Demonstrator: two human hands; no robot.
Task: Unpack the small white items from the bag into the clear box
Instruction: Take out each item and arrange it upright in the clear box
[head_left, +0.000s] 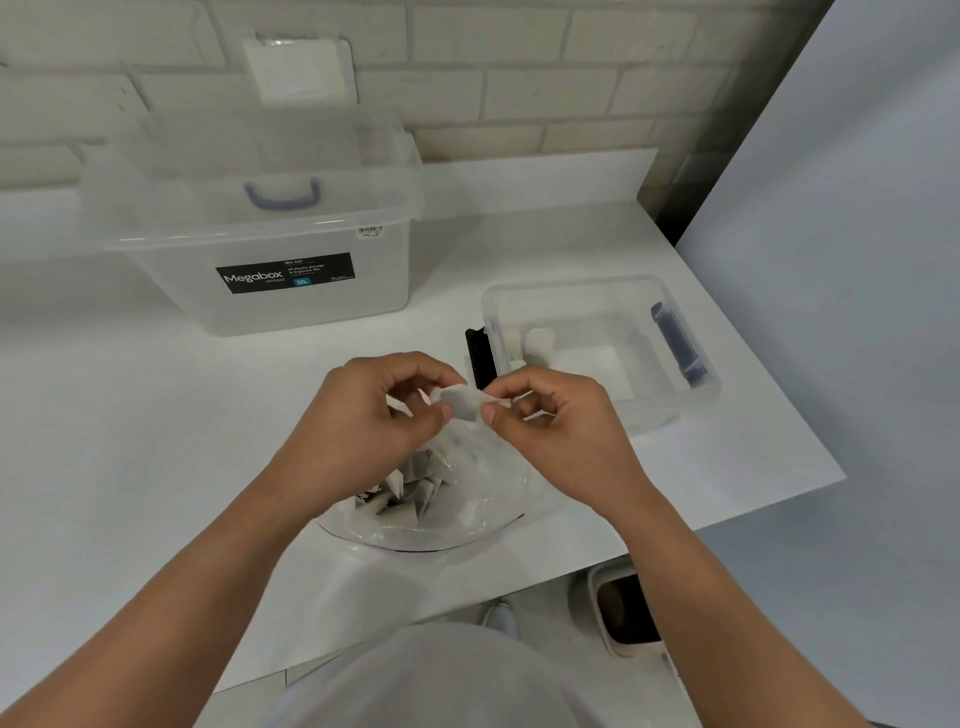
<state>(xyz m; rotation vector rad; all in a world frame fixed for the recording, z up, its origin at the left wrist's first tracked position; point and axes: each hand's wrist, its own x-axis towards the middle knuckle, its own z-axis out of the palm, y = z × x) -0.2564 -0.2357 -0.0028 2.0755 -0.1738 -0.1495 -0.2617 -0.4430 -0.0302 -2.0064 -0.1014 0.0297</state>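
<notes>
Progress check, biggest stuff first. The white tabletop is under everything. Up and to the left of your fingers, well apart from them, sits the big clear plastic storage tub with the black Megabox label, and nothing white shows inside it that I can make out. Just beyond and to the right of your right fingertips is the smaller clear plastic box with the dark blue clip. A few pale pieces already seem to be lying in its bottom, so I'd guess that's your target and you've made a start.

Directly under your fingers is the crumpled clear plastic bag, and there's still a decent pile of small white wedge-shaped items in it. So most of the job looks to be still ahead of you.

Your left hand and right hand are both curled in, thumb and forefinger of each pinching the same small white piece from either side, above the bag. Can't tell if it's bare or still caught in the bag's film. It's not in the box yet, but the near rim is just past your right knuckles.
</notes>
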